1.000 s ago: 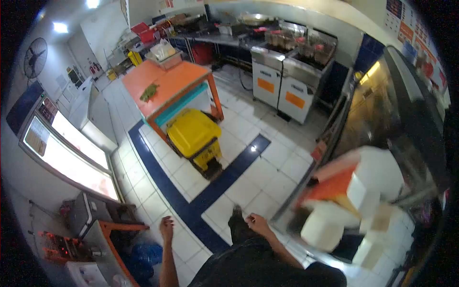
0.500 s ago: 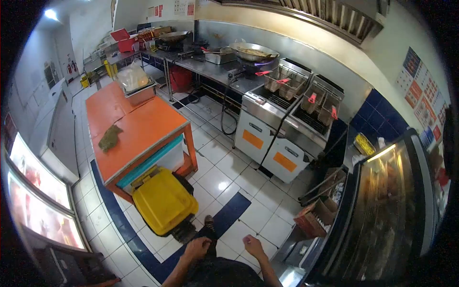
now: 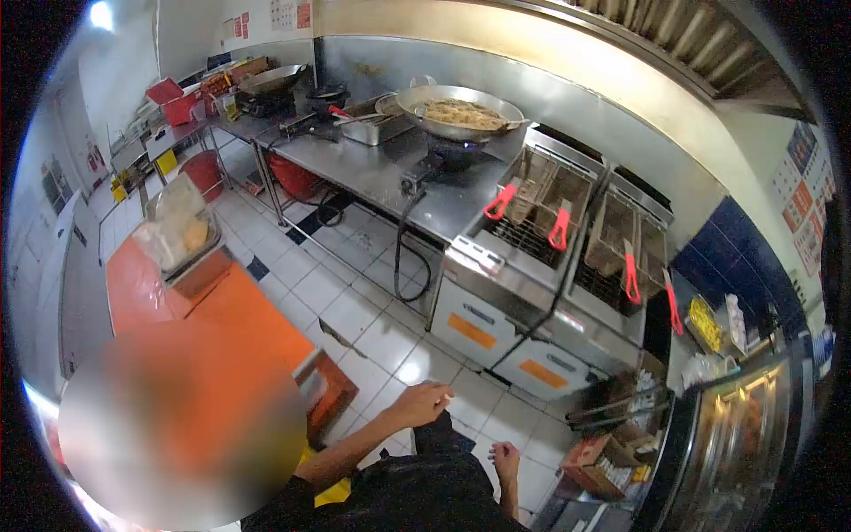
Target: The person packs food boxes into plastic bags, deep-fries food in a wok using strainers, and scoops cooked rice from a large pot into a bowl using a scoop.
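My left hand [image 3: 422, 404] is held in front of my body above the tiled floor. Its fingers are loosely bent, with nothing visible in them. Lower and to the right is my right hand [image 3: 504, 458], its fingers slightly bent and apart, holding nothing. Neither touches anything. The orange-topped table [image 3: 253, 306] is left of my left hand, partly hidden by a blurred patch. Ahead are the twin deep fryers [image 3: 532, 266], with red-handled fry baskets [image 3: 567, 191] over them. A wok [image 3: 461, 111] with food in it is on a burner.
A steel counter [image 3: 310, 160] runs along the back wall. On the orange table is a metal tray [image 3: 199, 266] with a plastic bag. A cardboard box [image 3: 598, 465] and a glass display case [image 3: 736, 426] are at right. A yellow lid [image 3: 332, 492] shows beside my left forearm.
The view has moved forward, so the fryers and wok appear nearer. My left hand has risen and shifted right in view. The yellow bin is now mostly hidden.
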Demonstrator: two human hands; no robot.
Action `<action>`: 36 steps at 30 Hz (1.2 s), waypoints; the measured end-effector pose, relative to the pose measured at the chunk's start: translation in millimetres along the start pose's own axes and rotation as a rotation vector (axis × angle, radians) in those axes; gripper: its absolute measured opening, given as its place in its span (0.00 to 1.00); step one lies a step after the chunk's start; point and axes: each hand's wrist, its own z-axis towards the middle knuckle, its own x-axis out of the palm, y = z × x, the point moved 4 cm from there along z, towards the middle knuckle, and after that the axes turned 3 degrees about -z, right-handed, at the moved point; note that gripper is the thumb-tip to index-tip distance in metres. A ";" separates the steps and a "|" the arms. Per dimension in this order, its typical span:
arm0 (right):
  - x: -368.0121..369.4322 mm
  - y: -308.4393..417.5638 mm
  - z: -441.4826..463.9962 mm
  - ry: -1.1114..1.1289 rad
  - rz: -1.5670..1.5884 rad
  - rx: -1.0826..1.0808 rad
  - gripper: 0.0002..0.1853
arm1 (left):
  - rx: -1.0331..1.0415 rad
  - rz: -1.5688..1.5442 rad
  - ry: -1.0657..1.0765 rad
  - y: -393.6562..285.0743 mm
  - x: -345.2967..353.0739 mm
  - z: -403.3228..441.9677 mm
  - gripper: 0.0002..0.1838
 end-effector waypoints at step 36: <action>563.2 430.1 643.4 0.020 0.569 0.207 0.33 | -0.142 -0.282 -0.395 505.2 -653.5 570.8 0.11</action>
